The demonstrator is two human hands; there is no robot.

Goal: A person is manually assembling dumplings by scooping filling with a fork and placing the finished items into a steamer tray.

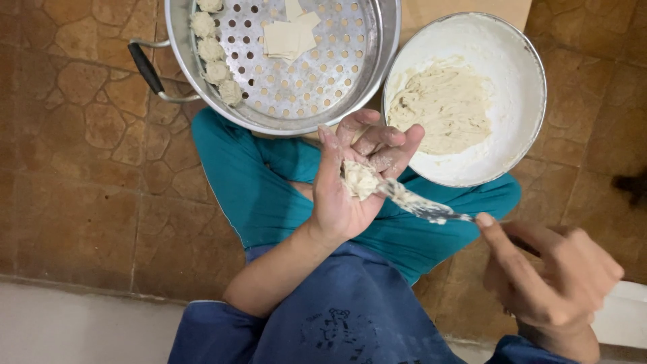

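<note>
1. Over the lap, left hand (347,195) cupped a dumpling (359,179).
2. Right hand (552,276) gripped a spoon (421,205), pressing filling in.
3. Judgement: keep filling centred, wrapper edges clean.

Home kitchen floor — steamer tray (337,81); stone tiles (81,168)

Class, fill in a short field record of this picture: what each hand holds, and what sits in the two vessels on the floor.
left hand: cups a filled wrapper
right hand: grips a smeared spoon, tip at the wrapper
bowl: pale filling paste
steamer tray: five shaped dumplings along the left rim, square wrappers
floor: brown stone tiles
</note>
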